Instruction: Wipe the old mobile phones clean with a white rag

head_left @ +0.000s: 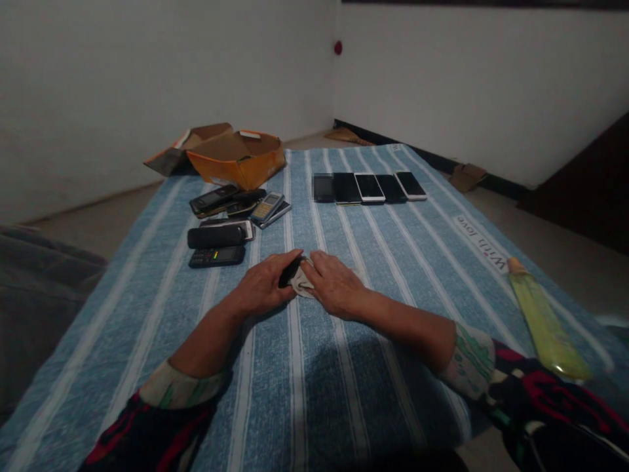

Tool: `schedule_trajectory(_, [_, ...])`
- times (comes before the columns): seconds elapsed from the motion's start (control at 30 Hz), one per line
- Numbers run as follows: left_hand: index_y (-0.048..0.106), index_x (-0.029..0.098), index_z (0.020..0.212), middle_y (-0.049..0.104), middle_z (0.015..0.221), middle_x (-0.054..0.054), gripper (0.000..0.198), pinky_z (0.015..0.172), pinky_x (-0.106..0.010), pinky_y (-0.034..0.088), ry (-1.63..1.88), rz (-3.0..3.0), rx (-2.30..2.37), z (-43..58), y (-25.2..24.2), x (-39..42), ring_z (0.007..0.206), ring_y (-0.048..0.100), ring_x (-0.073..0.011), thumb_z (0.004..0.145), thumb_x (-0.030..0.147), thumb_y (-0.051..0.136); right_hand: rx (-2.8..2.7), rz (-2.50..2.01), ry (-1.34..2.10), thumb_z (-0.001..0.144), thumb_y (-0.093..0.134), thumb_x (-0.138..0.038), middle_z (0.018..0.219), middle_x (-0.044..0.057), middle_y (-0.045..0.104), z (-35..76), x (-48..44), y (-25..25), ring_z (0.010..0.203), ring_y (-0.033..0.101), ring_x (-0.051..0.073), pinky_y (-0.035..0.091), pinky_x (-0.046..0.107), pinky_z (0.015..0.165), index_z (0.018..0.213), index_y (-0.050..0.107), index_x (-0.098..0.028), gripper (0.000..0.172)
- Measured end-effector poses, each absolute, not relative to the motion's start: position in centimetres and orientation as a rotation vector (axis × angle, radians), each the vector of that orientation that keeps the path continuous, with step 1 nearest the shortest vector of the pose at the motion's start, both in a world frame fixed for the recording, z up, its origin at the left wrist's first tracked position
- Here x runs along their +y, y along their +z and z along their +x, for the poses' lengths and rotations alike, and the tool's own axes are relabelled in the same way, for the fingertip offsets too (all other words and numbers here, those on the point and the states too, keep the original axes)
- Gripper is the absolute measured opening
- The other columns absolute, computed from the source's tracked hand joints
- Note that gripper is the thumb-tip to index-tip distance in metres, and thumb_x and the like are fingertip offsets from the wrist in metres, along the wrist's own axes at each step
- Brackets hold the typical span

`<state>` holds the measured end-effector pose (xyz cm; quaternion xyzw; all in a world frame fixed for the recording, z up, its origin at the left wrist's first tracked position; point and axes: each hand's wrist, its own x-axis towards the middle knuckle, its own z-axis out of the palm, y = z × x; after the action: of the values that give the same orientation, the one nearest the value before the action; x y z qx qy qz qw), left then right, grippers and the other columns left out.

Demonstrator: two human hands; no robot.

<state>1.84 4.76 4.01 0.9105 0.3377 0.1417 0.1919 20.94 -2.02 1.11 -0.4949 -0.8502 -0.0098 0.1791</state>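
Near the middle of the table, my left hand (263,284) is closed around a dark, phone-like object (289,273), mostly hidden by the fingers. My right hand (337,283) presses a crumpled whitish cloth (303,286) against that object. To the left of my hands lies a loose pile of old mobile phones, among them a black keypad phone (217,256) and a grey keypad phone (266,207). Further back on the right, several phones lie side by side in a row, including a white-edged phone (369,187).
A blue tablecloth (275,393) with white stripes covers the table. An open orange cardboard box (236,167) stands at the back left. A bottle of yellow-green liquid (545,321) lies along the right side. White walls meet in a corner behind.
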Motion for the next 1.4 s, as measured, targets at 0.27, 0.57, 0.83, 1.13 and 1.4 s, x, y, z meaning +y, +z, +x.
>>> schedule_trajectory(0.27, [0.048,0.017,0.137,0.06,0.133,-0.013,0.067,0.104,-0.046,0.045,0.358,2.514,0.949,1.5,4.0,4.8,0.12,0.057,-0.0318,0.074,0.03,0.061,-2.452,-1.392,-0.039,0.097,0.049,-0.033,0.143,0.02,0.041,22.0,-2.7,0.5,0.134,0.037,0.032,0.035,0.05,0.108,0.14,0.037,-0.012,0.05])
schedule_trajectory(0.57, [0.049,0.015,0.136,0.062,0.13,-0.015,0.065,0.101,-0.043,0.047,0.409,2.512,0.921,1.5,4.1,4.8,0.116,0.06,-0.0314,0.076,0.036,0.06,-2.478,-1.368,0.025,0.098,0.046,-0.035,0.14,0.026,0.043,20.0,-1.3,0.9,0.131,0.039,0.032,0.035,0.052,0.107,0.141,0.036,-0.006,0.053])
schedule_trajectory(0.83, [0.048,0.015,0.136,0.06,0.134,-0.015,0.065,0.105,-0.046,0.043,0.39,2.494,0.927,1.2,3.9,4.8,0.121,0.057,-0.0316,0.073,0.029,0.06,-2.453,-1.445,0.028,0.098,0.047,-0.032,0.145,0.025,0.038,21.1,-2.5,0.7,0.136,0.034,0.033,0.033,0.053,0.109,0.143,0.036,-0.009,0.051])
schedule_trajectory(1.13, [0.051,0.014,0.134,0.062,0.13,-0.016,0.061,0.101,-0.046,0.047,0.411,2.493,0.908,1.4,4.1,4.8,0.116,0.06,-0.0317,0.076,0.032,0.06,-2.451,-1.421,0.02,0.096,0.052,-0.03,0.145,0.024,0.04,20.2,-1.9,0.8,0.136,0.035,0.033,0.035,0.055,0.107,0.142,0.036,-0.01,0.053])
schedule_trajectory(1.4, [0.053,0.019,0.133,0.061,0.132,-0.012,0.062,0.104,-0.045,0.044,0.374,2.453,0.927,1.1,4.0,4.9,0.119,0.058,-0.0296,0.073,0.026,0.062,-2.475,-1.409,0.02,0.096,0.052,-0.026,0.14,0.027,0.043,21.2,-2.6,1.3,0.131,0.04,0.034,0.037,0.051,0.104,0.14,0.039,-0.005,0.051])
